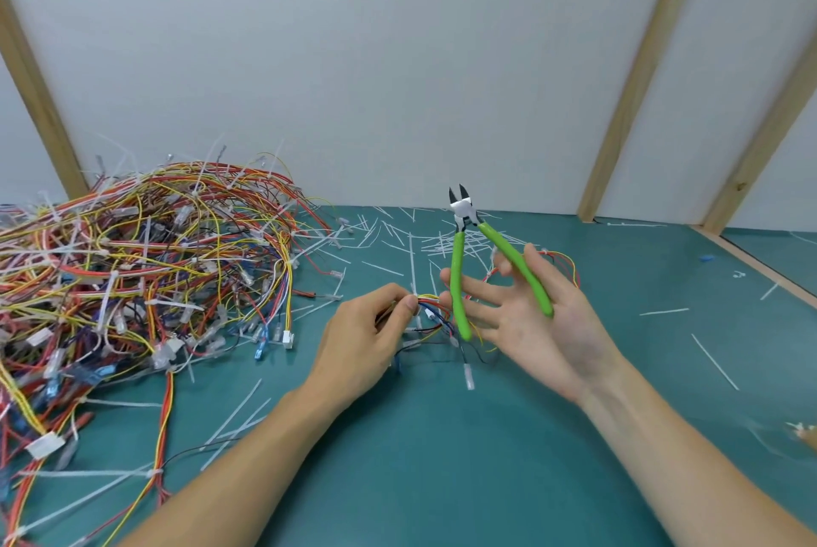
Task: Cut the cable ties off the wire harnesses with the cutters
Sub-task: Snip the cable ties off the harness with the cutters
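Wire harness (431, 312) pinched between thumb and fingers of left hand (367, 336), kept just above green mat (442, 458) so its tie can be reached. Beside it, right hand (526, 316) spread wide, palm up, green-handled cutters (477, 255) lying loose across straight fingers, blades apart and pointing away, probably for re-gripping. Farther left, big heap of harnesses (132, 263) waiting; cut cable ties (411, 237) scattered behind.

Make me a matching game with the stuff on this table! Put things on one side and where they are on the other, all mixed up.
Things:
1. cutters
2. big wire pile
3. small wire harness
4. cut cable ties

Places:
A. pinched by the left hand
B. scattered over the green table
C. on the open right hand
D. heaped at the left

Pairs: 1-C, 2-D, 3-A, 4-B
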{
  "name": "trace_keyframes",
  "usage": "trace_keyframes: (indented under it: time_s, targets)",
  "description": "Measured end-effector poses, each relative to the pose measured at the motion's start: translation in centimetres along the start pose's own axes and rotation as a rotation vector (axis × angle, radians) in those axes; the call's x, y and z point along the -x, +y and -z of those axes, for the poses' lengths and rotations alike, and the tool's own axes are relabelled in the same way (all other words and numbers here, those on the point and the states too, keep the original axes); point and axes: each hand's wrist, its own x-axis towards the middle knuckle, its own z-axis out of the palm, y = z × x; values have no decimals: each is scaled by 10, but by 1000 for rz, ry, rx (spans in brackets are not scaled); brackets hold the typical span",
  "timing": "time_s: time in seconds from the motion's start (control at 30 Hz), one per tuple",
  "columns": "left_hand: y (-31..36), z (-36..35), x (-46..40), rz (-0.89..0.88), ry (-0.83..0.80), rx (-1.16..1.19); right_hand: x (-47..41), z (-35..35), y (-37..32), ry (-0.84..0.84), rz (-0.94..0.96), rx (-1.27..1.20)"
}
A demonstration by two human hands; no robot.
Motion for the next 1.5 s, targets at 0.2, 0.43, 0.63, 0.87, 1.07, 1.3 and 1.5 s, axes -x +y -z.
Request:
trace_keyframes:
  time_s: [0.2,0.43,0.63,0.87,1.07,1.3,1.5]
  targets:
    - [0,0,-2,65,106,57,6,-7,2,304,344,723]
    - [5,7,-5,-5,184,35,6,-1,13,454,577,1450]
    - [13,3,-6,-211,175,-278,4,-4,16,511,593,1453]
    - [9,1,-5,-230,154,-201,4,-8,27,474,594,1494]
    - [7,0,-2,-66,188,12,2,-22,18,389,216,548]
    - [30,-1,-3,151,33,509,6,-18,15,362,23,513]
    - [31,1,-1,200,-149,532,3,-19,25,308,5,818]
